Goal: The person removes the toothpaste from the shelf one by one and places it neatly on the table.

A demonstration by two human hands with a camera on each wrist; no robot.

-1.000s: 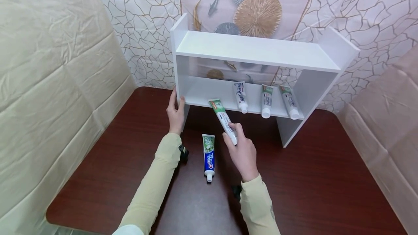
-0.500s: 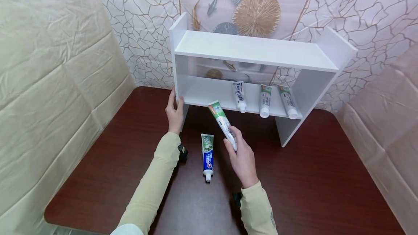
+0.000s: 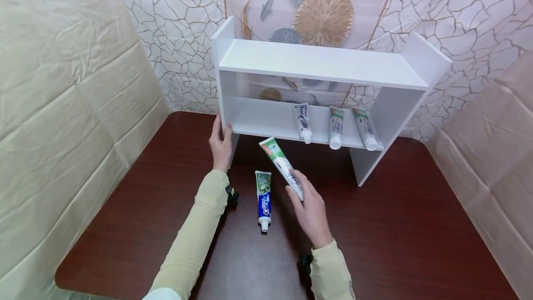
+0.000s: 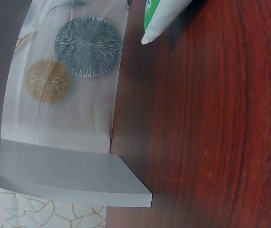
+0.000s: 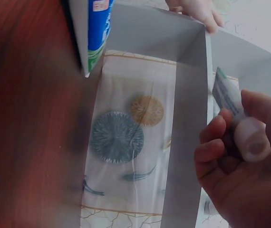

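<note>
In front of the white shelf unit point(image 3: 325, 62), a green-and-white toothpaste tube point(image 3: 283, 165) is pinched near its cap end by the right hand point(image 3: 310, 212). The unit's left side is held between thumb and fingers by the left hand point(image 3: 220, 147). Because only one end is gripped, the flat end could perhaps be knocked against the unit and the tube twisted loose.

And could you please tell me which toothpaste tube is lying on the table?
The green-and-blue tube; three others lie on the lower shelf, and the right hand holds the fifth.
</note>
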